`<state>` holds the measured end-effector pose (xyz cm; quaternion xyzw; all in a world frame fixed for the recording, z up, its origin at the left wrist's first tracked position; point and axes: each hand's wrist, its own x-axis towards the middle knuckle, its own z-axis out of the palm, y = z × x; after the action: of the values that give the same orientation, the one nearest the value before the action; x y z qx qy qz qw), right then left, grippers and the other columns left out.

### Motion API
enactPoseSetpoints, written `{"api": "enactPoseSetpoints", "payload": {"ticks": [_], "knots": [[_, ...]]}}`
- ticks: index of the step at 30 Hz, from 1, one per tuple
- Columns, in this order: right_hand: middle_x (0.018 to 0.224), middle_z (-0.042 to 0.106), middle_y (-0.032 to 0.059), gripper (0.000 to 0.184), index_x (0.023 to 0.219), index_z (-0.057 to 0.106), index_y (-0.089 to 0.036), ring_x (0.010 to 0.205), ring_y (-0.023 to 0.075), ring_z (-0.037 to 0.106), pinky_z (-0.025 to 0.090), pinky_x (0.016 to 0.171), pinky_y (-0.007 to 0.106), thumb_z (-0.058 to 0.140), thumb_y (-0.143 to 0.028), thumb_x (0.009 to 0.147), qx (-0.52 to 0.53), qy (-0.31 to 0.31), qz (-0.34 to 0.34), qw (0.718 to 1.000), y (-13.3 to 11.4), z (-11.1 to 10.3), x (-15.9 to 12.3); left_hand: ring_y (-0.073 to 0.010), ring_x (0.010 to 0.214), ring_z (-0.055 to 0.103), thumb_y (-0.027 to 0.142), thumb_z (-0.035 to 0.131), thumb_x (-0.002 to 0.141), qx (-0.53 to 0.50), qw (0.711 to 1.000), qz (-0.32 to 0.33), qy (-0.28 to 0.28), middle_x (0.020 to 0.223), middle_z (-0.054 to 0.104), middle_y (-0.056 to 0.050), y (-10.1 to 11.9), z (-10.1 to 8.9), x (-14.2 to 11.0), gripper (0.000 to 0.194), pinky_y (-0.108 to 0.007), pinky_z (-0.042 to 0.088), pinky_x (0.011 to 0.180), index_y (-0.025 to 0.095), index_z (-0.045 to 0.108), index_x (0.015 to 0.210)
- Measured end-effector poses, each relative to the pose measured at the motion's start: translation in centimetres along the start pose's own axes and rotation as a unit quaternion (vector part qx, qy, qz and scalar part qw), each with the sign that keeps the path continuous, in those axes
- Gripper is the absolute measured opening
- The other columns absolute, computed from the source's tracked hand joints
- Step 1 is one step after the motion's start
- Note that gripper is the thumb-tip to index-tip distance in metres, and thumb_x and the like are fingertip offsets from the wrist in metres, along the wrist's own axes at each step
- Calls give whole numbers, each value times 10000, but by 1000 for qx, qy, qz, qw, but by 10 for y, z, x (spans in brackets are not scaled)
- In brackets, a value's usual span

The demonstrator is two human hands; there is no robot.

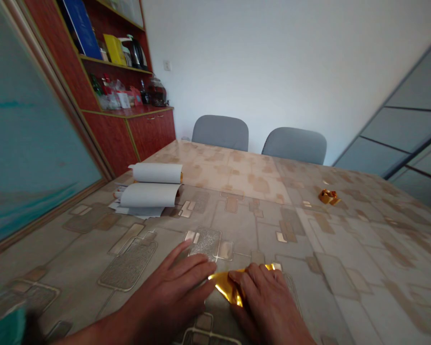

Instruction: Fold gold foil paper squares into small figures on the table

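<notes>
A piece of shiny gold foil paper (227,283) lies on the patterned tablecloth close to me, partly creased. My right hand (264,292) is curled over it, fingers bent and pressed together on the foil, covering much of the sheet. Just left of the foil, my left hand (179,282) hovers or rests low over the cloth with its fingers stretched out. Its fingertips come close to the foil's left corner; whether they touch it I cannot tell. Farther off on the right sits a small folded gold foil piece (329,196).
Curled white-backed sheets (149,195) are stacked at the left of the table (237,215). Two grey chairs (221,132) stand along the far edge. Behind on the left is a red-brown cabinet (143,134) with a kettle (136,52), bottles and a glass jar (157,91).
</notes>
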<state>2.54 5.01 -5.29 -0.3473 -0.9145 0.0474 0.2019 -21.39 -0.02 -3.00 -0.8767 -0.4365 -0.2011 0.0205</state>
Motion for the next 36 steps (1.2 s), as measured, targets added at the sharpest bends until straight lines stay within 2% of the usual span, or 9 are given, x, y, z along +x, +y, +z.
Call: {"api": "enactPoseSetpoints", "payload": {"ticks": [4, 9, 12, 16, 20, 24, 28, 31, 36], "knots": [[890, 682, 6, 312, 971, 638, -254, 799, 252, 646, 419, 688, 355, 796, -180, 712, 9, -27, 2, 1000, 1, -6, 3, -158, 756, 604, 148, 467, 1028, -36, 997, 68, -29, 818, 691, 6, 3, 7, 33, 251, -335, 475, 940, 196, 646, 858], [892, 681, 19, 252, 918, 640, -234, 779, 242, 627, 424, 644, 339, 780, -227, 709, 8, -29, 1, 1000, -1, -7, 7, -190, 665, 573, 137, 451, 1011, 18, 991, 131, -11, 758, 676, -32, -3, 16, 42, 274, -305, 454, 605, 165, 659, 834], [766, 665, 3, 137, 834, 623, -225, 669, 206, 592, 384, 601, 325, 670, -108, 782, -37, 42, -33, 998, -3, -5, 10, -184, 664, 590, 126, 396, 1015, -3, 992, 120, 30, 754, 679, -39, -1, 15, 41, 308, -298, 461, 602, 161, 665, 870], [642, 623, -15, 275, 731, 568, -229, 576, 175, 536, 341, 572, 321, 492, -40, 915, -29, 109, -85, 990, -7, -10, 12, -164, 617, 562, 158, 411, 1003, -61, 990, 89, 87, 698, 657, -25, 4, 9, 42, 310, -284, 445, 578, 185, 641, 796], [620, 619, -18, 319, 709, 555, -224, 561, 152, 522, 342, 568, 296, 438, -142, 995, 38, 101, -95, 990, -9, -19, 11, -139, 542, 545, 248, 378, 1061, -173, 977, 82, 95, 611, 633, -7, 5, 2, 44, 432, -266, 403, 523, 193, 635, 718], [616, 614, -23, 317, 664, 529, -218, 556, 138, 505, 363, 577, 281, 444, -155, 963, 86, 61, -87, 991, -8, -29, 10, -141, 631, 663, 406, 435, 1058, -329, 943, 20, 53, 685, 726, -22, 5, -4, 43, 427, -237, 482, 620, 185, 728, 840], [707, 658, -11, 230, 735, 591, -220, 643, 147, 566, 412, 628, 276, 503, -139, 932, 145, 20, -43, 988, -10, -38, 10, -137, 565, 641, 259, 529, 970, -355, 932, -40, 61, 616, 699, -26, 8, -4, 42, 293, -215, 456, 550, 171, 750, 799], [722, 668, -8, 107, 808, 621, -218, 679, 157, 607, 427, 626, 270, 597, -180, 905, 194, 58, -38, 978, -12, -39, 10, -122, 531, 622, 141, 566, 855, -338, 934, -44, 105, 597, 685, -14, 14, 0, 41, 184, -203, 440, 529, 174, 716, 753], [662, 633, -27, 157, 753, 567, -216, 627, 140, 592, 413, 605, 256, 596, -136, 885, 225, 101, -47, 968, -12, -35, 10, -134, 539, 643, 88, 560, 814, -313, 939, -25, 138, 608, 699, -9, 20, 1, 41, 174, -218, 459, 535, 197, 680, 752]]}}
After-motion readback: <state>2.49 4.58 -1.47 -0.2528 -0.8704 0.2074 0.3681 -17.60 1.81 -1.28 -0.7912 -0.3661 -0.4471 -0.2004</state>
